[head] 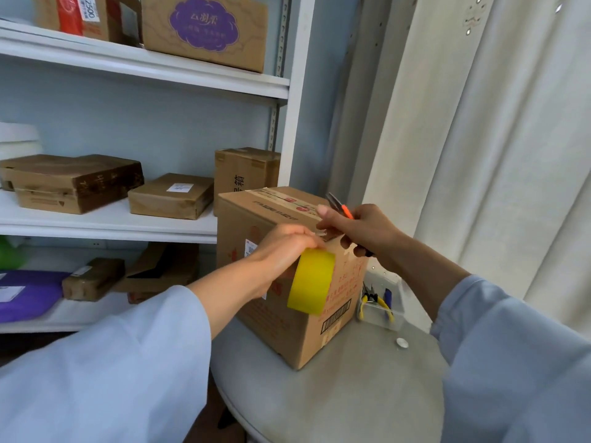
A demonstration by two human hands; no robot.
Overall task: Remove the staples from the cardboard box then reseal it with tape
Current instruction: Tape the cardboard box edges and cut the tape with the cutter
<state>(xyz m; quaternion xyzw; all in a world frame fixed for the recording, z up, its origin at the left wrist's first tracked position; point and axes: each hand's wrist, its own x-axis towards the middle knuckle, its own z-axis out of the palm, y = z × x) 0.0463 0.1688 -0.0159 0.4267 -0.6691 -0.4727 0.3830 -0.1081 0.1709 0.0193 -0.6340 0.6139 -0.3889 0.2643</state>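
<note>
Cardboard box (289, 318) sits on the round table (345, 398), next to the shelf (105, 225). Left hand (281, 251) at the box's top front edge, grip curled round the yellow tape roll (311, 281) hanging just below it. Right hand (358, 230) at the same edge, grip closed round orange-handled pliers (340, 207), thumb pointing along the box top. Looks like taping step: press the tape end flat on the edge first, pull the roll straight along the seam, keep the pliers tip off the tape.
</note>
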